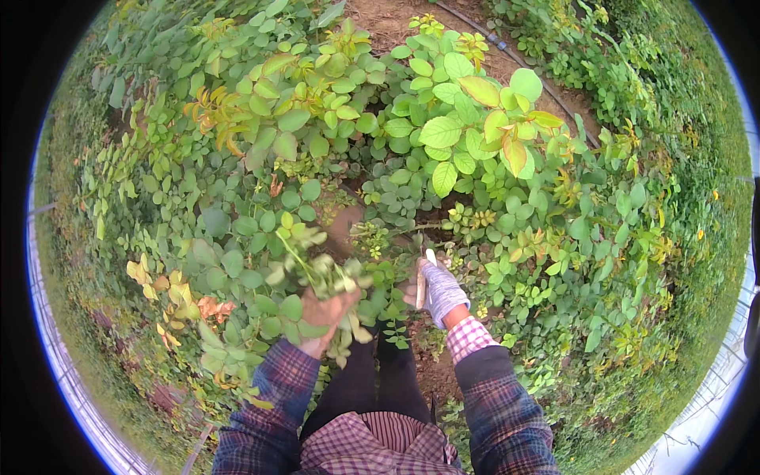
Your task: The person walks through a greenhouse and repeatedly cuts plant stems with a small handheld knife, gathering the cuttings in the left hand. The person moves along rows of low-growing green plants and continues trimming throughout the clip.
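Observation:
My left hand [329,314], bare and blurred, grips a bunch of leafy green cuttings [309,267] that stick up past the fingers. Some of their leaves hang down in front of my dark trousers. In a grey knit glove, my right hand [440,291] is closed around pruning shears [431,256] with pale handles. The dark blades point away from me into the foliage, and leaves partly hide their tips. Just ahead of them a pale green stem [430,226] runs sideways among what look like rose bushes [445,130].
Dense leafy plants surround me on both sides. A dark irrigation pipe [528,68] runs over brown soil [392,24] at the far side. Yellow and dry brown leaves [178,294] stand at the left. Bare soil [433,362] shows beside my legs.

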A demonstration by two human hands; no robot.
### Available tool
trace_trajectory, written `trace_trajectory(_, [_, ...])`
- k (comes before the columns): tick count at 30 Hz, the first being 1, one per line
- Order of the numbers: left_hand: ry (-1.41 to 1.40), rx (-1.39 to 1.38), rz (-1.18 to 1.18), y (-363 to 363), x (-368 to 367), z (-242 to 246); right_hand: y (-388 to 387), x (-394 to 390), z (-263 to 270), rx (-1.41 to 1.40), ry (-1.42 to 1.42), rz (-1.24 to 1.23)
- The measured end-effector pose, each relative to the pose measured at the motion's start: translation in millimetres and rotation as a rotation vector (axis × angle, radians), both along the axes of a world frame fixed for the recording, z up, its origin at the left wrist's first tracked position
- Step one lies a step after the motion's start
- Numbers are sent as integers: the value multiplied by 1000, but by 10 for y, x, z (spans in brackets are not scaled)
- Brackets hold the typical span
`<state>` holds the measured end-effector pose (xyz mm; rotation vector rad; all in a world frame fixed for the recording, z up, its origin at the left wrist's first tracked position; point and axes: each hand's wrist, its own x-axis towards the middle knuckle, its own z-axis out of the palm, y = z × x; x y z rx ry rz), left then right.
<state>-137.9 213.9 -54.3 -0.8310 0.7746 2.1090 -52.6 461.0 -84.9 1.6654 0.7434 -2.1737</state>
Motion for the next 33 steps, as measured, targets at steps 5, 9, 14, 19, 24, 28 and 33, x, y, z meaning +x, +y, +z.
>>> trace_trajectory(5, [591,-216,-270,-10,-588,-524,-121,-39,-6,-23,5,214])
trace_trajectory(9, [484,-497,-614,-252,-974,-1226,-212,-316,15,-58,124,531])
trace_trajectory(14, [618,-787,-1416,581,-1132,-636,-256,-419,-64,74,61,379])
trace_trajectory(19, [1154,-1120,-2187,540,-1055,-407,-259,-106,-59,-44,-12,350])
trace_trajectory(24, [687,-740,-1505,-95,-866,-502,-49,291,307,28,75,49])
trace_trajectory(28, [199,40,-440,-1258,-267,-846,212,515,389,250,93,-161])
trace_trajectory(33, [121,-270,-683,-924,30,151,711,548,355,-89,183,-438])
